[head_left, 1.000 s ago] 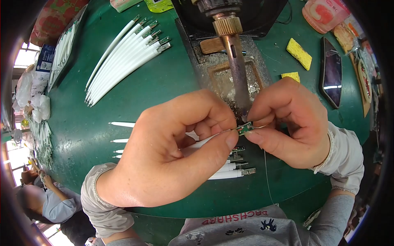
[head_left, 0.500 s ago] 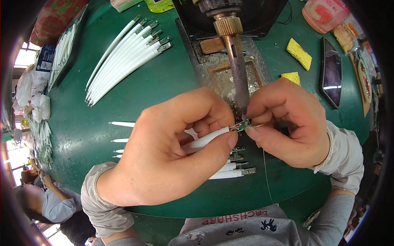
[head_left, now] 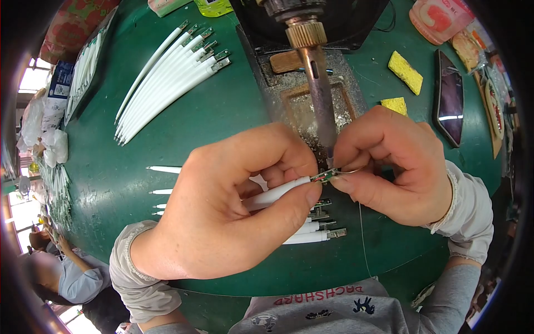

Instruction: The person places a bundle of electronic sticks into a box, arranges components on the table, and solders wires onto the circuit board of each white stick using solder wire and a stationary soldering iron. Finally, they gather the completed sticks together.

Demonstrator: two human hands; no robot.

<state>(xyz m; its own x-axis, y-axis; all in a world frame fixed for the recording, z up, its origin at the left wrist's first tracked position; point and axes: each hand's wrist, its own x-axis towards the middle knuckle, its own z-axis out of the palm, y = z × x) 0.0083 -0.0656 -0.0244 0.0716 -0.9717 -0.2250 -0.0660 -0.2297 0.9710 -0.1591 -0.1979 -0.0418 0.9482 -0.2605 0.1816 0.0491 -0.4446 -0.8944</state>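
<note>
My left hand point(head_left: 233, 217) is closed around a white pen-like tube point(head_left: 272, 195), its tip end hidden in the palm. From the tube's right end sticks a small green circuit board point(head_left: 325, 176) with red wire showing. Above the board, a soldering iron point(head_left: 320, 94) points down, its tip at or very near the board; exact contact I cannot tell. Thumb and forefinger of my right hand point(head_left: 397, 170) pinch thin solder wire point(head_left: 361, 234) beside the board, and a length of it trails down. Under my left hand lie several similar white tubes point(head_left: 306, 238), partly covered.
A fan of white tubes point(head_left: 172, 78) lies at upper left. Behind the iron is a grimy metal tray point(head_left: 286, 106). Yellow sponges point(head_left: 405, 72), a dark phone point(head_left: 449, 100) and a pink container point(head_left: 439, 21) are at right. Another person point(head_left: 78, 275) sits at far left.
The circuit board has tilted slightly under the iron tip. My right hand has shifted a little, still pinching the wire; the left hand keeps its hold on the tube.
</note>
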